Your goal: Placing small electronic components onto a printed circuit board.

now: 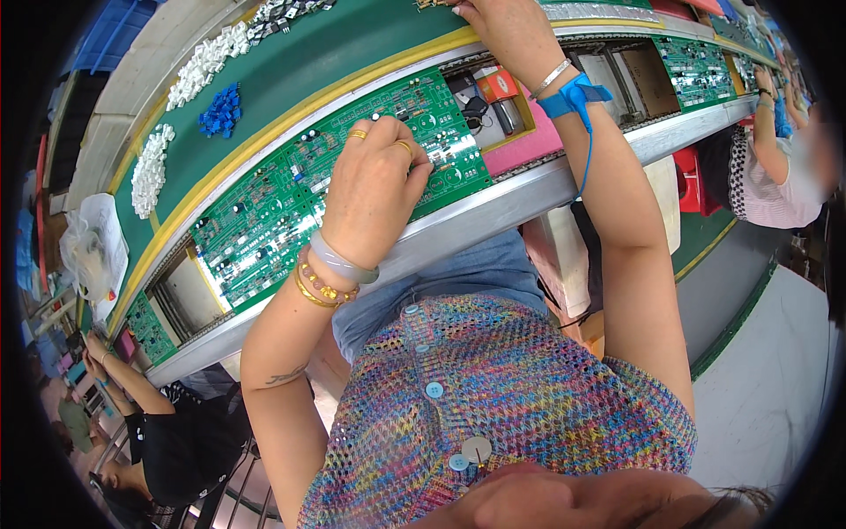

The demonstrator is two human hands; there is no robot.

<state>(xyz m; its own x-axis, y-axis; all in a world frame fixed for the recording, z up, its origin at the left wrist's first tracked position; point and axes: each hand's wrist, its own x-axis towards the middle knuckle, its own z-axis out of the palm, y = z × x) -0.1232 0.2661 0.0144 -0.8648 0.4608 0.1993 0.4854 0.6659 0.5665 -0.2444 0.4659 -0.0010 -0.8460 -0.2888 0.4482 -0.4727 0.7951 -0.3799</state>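
- So the left hand [374, 189] is planted right on top of a big green circuit board [291, 198] that sits in the conveyor line's metal rail [493, 216]. Fingers are curled down onto the board's right half, fingertips pressing among the small parts there. Can't tell if anything's pinched under them, the hand itself hides it.
- The board runs out to the left of that hand and a bit past it to the right, so the hand covers its right-centre area.
- The right hand [507, 31] is stretched way up past the board, over the green belt [291, 70] at the top edge, fingers bunched around some small components [432, 4]. Whether it's actually gripping one is unclear, it's cut off by the frame.
- Blue wrist strap [568, 97] with a coiled cord on the right wrist.
- Piles of white parts [207, 62] and blue parts [220, 110] lie on the belt, well left of both hands.
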